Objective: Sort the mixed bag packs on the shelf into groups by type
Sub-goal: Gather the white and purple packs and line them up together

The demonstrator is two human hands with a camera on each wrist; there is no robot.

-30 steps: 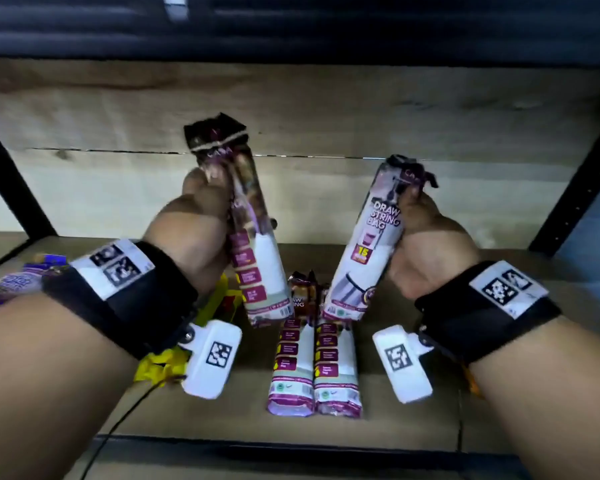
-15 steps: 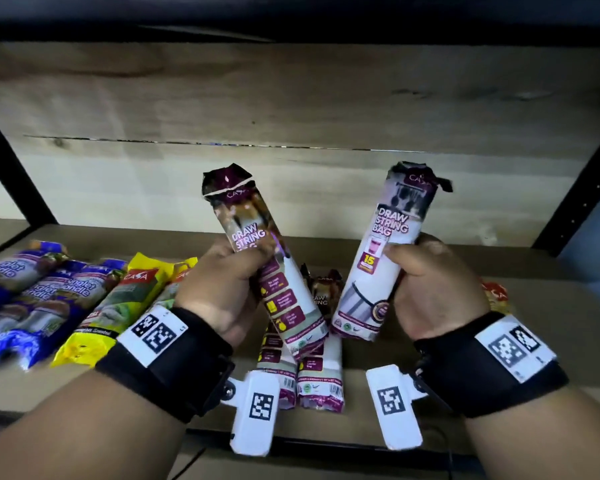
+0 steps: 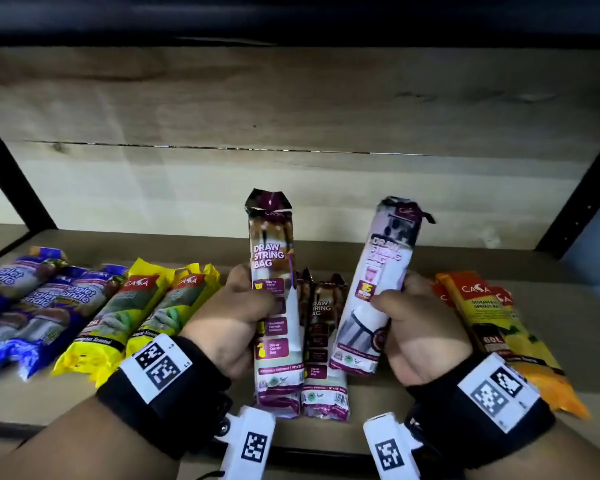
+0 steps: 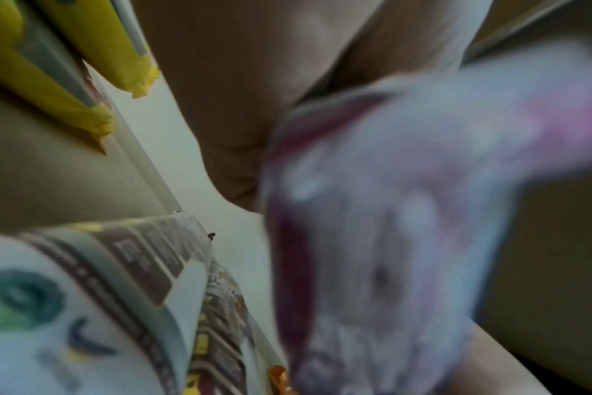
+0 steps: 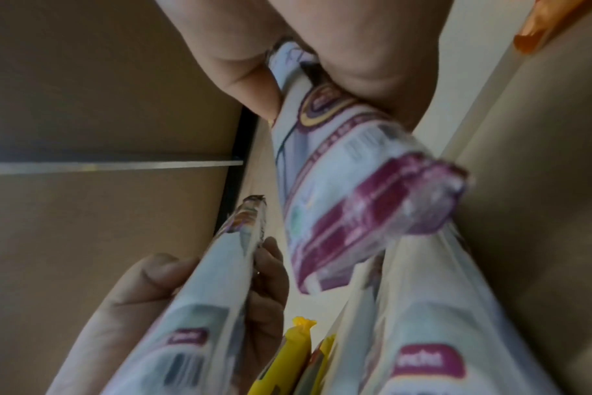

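two drawstring bag packs are held upright above a wooden shelf, which is backed by a pale plank wall and framed by black metal posts. across the shelf board, packs are laid in groups: three blue singlet handle packs at the far left, two yellow casa packs just beside them, and orange garbage bag packs at the right. two purple-and-white drawstring packs are laid side by side at the middle, partly hidden behind the raised ones. the left hand is wrapped around the lower half of one drawstring bag pack, thumb across its front. the right hand is closed around the second drawstring bag pack, which is tilted slightly to the right. the two raised packs are kept apart, over the lying pair. black wrist straps with white coded tags are worn on both forearms. the left wrist view is too blurred for detail.
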